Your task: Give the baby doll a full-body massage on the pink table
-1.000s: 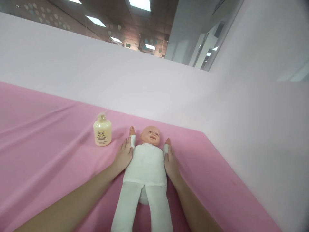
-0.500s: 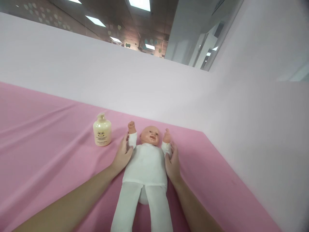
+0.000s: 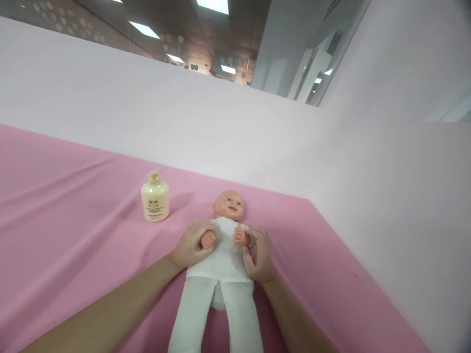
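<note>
A baby doll (image 3: 224, 264) in white clothes lies on its back on a pink sheet (image 3: 73, 235), head away from me. My left hand (image 3: 189, 245) is closed round the doll's arm on the left side, its small fist showing at my fingers. My right hand (image 3: 259, 255) grips the doll's other arm, and both doll arms are folded in over its chest. A cream lotion bottle (image 3: 155, 197) with a pump top stands upright on the sheet, to the left of the doll's head and apart from my left hand.
White partition walls (image 3: 206, 127) rise behind the sheet and along its right side (image 3: 405, 220), meeting in a corner just beyond the doll. The pink sheet stretches far to the left with soft folds.
My hands lay flat beside the doll's torso, with its arms raised by its head. They have since taken hold of both arms and brought them down over the chest.
</note>
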Tool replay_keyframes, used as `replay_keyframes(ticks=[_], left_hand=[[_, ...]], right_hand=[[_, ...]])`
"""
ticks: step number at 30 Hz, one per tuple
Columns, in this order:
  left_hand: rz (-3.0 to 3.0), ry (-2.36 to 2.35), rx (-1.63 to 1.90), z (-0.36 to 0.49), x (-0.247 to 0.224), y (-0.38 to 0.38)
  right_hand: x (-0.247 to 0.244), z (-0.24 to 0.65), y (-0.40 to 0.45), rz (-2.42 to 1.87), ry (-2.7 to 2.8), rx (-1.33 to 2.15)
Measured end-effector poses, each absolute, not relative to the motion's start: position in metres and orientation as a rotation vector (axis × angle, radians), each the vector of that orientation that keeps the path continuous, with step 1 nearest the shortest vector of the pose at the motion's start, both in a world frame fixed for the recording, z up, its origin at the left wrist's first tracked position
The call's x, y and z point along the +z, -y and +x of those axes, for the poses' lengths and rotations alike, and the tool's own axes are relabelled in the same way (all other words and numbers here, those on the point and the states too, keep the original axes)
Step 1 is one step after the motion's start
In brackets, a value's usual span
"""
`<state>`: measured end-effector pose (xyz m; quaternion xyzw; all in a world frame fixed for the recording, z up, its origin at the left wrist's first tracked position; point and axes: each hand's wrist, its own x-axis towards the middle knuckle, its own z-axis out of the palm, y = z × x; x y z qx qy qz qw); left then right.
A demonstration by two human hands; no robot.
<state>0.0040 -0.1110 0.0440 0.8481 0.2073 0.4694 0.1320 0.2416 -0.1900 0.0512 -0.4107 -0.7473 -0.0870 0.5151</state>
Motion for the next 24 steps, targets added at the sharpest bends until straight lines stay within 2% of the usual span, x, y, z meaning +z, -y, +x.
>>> replay_keyframes(ticks=[7,13,24], left_hand=[[2.299,-1.005,1.275,0.010,0.025,0.098],[2.154,-1.128,1.287,0.011,0.011,0.081],[2.135,-1.465,0.911,0.002,0.014,0.074]], right_hand=[[0.032,0.246,0.178,-1.124,1.600,-0.124],[0.023,0.257,0.164,-1.406,1.381,-0.042],[0.022,0.262,0.158,-1.700,1.367,0.161]])
